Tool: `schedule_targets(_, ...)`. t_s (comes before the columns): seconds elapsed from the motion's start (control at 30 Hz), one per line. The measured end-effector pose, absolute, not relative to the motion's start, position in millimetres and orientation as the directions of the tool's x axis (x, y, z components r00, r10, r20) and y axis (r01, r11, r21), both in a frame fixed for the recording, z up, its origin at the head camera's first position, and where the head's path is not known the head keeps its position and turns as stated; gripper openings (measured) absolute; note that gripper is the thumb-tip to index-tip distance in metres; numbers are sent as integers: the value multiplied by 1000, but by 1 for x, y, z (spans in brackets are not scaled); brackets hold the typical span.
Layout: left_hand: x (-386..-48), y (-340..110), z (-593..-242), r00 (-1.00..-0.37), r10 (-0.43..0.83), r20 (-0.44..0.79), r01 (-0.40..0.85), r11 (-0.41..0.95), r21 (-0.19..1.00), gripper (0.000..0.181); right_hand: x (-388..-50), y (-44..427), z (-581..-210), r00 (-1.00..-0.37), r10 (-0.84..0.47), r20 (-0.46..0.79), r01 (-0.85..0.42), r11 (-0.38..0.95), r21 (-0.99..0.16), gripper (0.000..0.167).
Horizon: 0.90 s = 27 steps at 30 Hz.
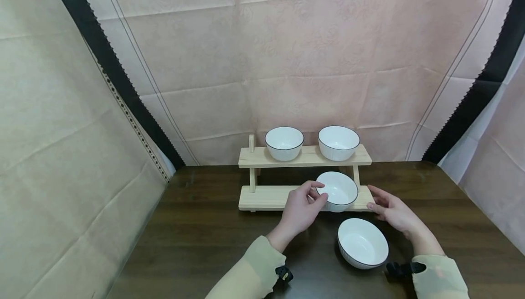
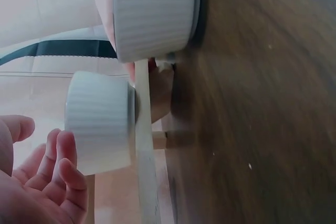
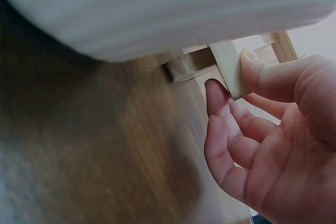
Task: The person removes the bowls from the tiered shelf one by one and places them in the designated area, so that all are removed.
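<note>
A two-tier wooden shelf (image 1: 268, 198) stands at the back of the table. On the right part of its lower board sits a white dark-rimmed bowl (image 1: 338, 188). My left hand (image 1: 301, 205) is at that bowl's left side, thumb and forefinger by the rim; in the left wrist view its fingers (image 2: 66, 145) are loosely bent and do not wrap round the bowl. With thumb above and fingers below, my right hand (image 1: 391, 210) pinches the lower board's right end (image 3: 231, 72). Another white bowl (image 1: 362, 243) rests on the table between my forearms.
Two more white bowls, one left (image 1: 284, 144) and one right (image 1: 338, 143), stand on the upper board (image 1: 309, 155). Behind the shelf hangs a pale curtain (image 1: 303, 62) with dark bands. Dark brown wood forms the tabletop (image 1: 197, 226).
</note>
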<state>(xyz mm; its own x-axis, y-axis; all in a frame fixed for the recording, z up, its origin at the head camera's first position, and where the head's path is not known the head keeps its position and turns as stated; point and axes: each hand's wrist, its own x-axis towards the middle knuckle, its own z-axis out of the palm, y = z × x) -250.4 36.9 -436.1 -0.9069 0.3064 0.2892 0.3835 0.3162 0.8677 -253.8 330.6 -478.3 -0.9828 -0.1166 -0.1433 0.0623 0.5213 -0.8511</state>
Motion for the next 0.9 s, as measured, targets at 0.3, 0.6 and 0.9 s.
schedule_targets(0.3, -257, 40, -433, -917, 298, 265, 368, 379, 849, 41, -253, 332, -478, -984, -107, -146, 69, 524, -849, 74)
schedule_targets(0.6, -262, 47, -434, -936, 275, 219, 330, 474, 816, 45, -255, 333, -480, -985, -105, -133, 58, 531, -845, 74)
schedule_targets(0.9, -262, 52, -437, -952, 254, 170, 283, 522, 804, 47, -254, 332, -481, -984, -114, -140, 59, 529, -847, 75)
